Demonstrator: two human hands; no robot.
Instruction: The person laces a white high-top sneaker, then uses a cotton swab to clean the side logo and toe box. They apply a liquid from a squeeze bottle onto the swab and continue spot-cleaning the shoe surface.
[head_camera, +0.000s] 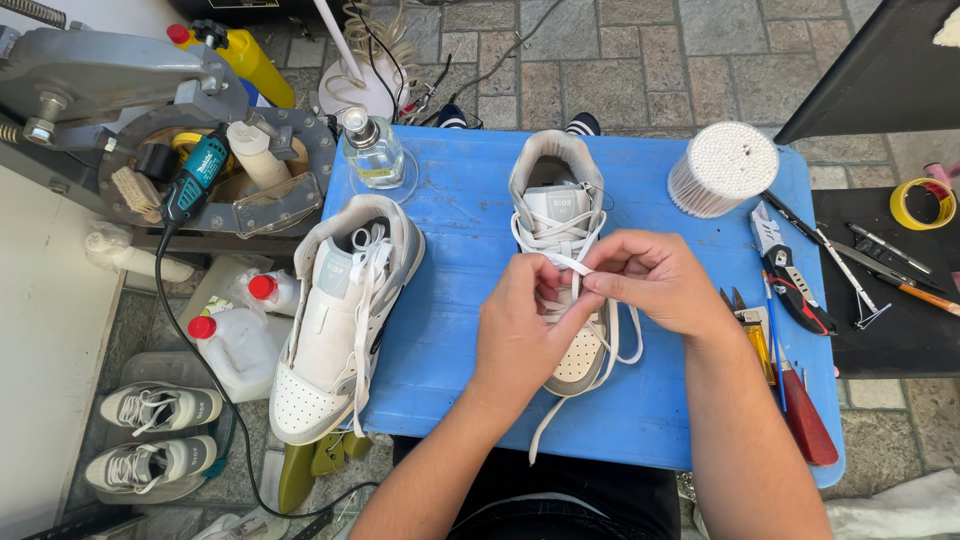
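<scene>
Landmark: blue counter (450, 330), small, over stone paving; all places told off it.
Shoe in work: grey-and-white sneaker (560, 200) near counter middle, toe toward me, heel toward far edge, partly under my hands.
Lace: white lace (560, 262) crosses the sneaker's upper; loose ends trail past the counter's near edge.
Left grip: my left hand (520, 335) sits over the sneaker's toe half, thumb and forefinger pinched together on the lace.
Right grip: my right hand (655, 280) just right of the left, fingertips closed on the same lace, both hands touching each other.
Second shoe: matching sneaker (340, 320) on the counter's left edge, toe hanging over the near-left corner, laces loose.
Far-left corner: clear spray bottle (372, 150) upright.
Far-right corner: round tub of cotton swabs (722, 168).
Right edge: box cutter (790, 270), thin picks, red-handled tool (805, 420), well apart from my hands.
In the way: nothing between my hands and the lace; my hands hide the sneaker's mid part.
Left of counter: grey machine (120, 90), teal rotary tool (195, 175), white jugs with red caps (235, 340), another sneaker pair (155, 435) on the floor.
</scene>
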